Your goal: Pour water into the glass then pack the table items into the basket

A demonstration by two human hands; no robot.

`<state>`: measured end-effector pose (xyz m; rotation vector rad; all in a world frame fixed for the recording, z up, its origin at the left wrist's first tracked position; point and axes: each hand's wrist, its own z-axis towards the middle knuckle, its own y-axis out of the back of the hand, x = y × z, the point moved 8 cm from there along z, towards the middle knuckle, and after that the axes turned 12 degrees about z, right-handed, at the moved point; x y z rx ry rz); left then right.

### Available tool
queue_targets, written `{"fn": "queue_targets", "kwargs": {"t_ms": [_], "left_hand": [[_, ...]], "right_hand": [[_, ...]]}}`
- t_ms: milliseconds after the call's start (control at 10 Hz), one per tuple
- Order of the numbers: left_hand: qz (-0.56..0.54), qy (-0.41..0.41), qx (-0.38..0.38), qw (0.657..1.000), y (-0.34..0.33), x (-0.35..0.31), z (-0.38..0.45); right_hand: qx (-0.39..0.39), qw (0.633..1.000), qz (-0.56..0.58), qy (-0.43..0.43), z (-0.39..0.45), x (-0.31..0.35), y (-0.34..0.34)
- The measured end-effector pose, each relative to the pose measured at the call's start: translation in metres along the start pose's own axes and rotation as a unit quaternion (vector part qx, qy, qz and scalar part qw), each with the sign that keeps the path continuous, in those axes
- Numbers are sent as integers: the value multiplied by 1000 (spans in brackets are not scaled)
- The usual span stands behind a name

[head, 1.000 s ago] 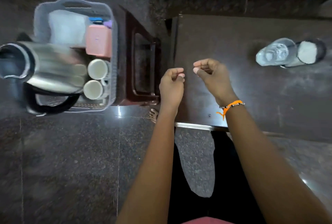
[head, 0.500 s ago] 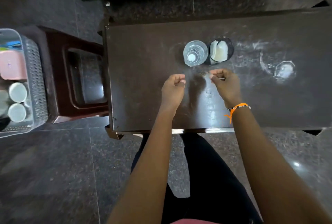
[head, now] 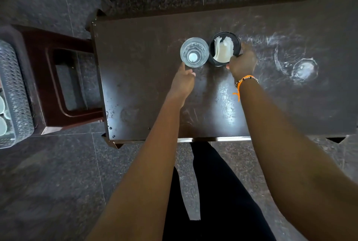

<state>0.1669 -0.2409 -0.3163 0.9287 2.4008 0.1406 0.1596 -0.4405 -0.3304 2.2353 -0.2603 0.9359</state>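
The glass (head: pixel 194 51) is seen from above near the middle of the dark table (head: pixel 135 78), upright, clear and ribbed, with what looks like water in it, though the level cannot be judged. Just beside it on the right stands a black holder (head: pixel 225 47) with white paper napkins (head: pixel 222 52) stuck in it. The packing step appears to be in hand: the holder is gripped at its near side by the right hand (head: pixel 242 64), fingers curled round its wall, while the left hand (head: pixel 183 82) is stretched toward the glass with one fingertip at its lower rim and the other fingers loosely bent, nothing yet being held. The basket (head: pixel 17 93) is set well apart, at the left edge, beyond a brown stool (head: pixel 64 78). Next, a firm hold and a level carry across will probably be needed, lest water be spilled.
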Motion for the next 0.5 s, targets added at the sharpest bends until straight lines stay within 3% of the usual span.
{"fn": "queue_targets", "kwargs": {"t_ms": [300, 400, 500], "left_hand": [[1, -5, -4, 1000, -8, 4, 5], [1, -15, -5, 1000, -6, 8, 3], [-11, -29, -41, 999, 8, 9, -5]], "right_hand": [[12, 996, 65, -57, -6, -10, -3], [18, 999, 10, -50, -8, -12, -2], [-4, 998, 45, -50, -21, -6, 10]]}}
